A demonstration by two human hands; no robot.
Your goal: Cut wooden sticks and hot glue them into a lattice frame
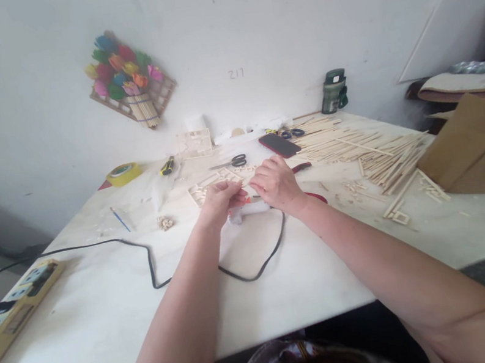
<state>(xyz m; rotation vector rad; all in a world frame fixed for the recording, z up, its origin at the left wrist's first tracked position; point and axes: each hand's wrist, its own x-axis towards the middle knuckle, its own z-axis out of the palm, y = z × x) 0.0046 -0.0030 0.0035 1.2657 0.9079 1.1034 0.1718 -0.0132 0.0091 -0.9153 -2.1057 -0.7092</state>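
My left hand (225, 198) is closed in a pinch above the middle of the table. Whatever sits between its fingertips is too small to make out. Close beside it, my right hand (276, 183) has its fingers curled, hiding anything inside them. Below both hands lies a white tool with an orange part (246, 201), its black cord (258, 276) looping over the table; it looks like a glue gun. Red handles (317, 196) show by my right wrist, partly covered. A flat lattice of thin wood strips (198, 194) lies just behind my left hand.
Many thin wooden sticks (388, 163) spread at the right, near a cardboard box (483, 147). Scissors (238, 161), a phone (280, 145), yellow tape (124, 174) and a cutter knife (167, 166) lie behind. A power strip (17, 312) lies at the left edge; a bottle (332, 92) stands by the wall.
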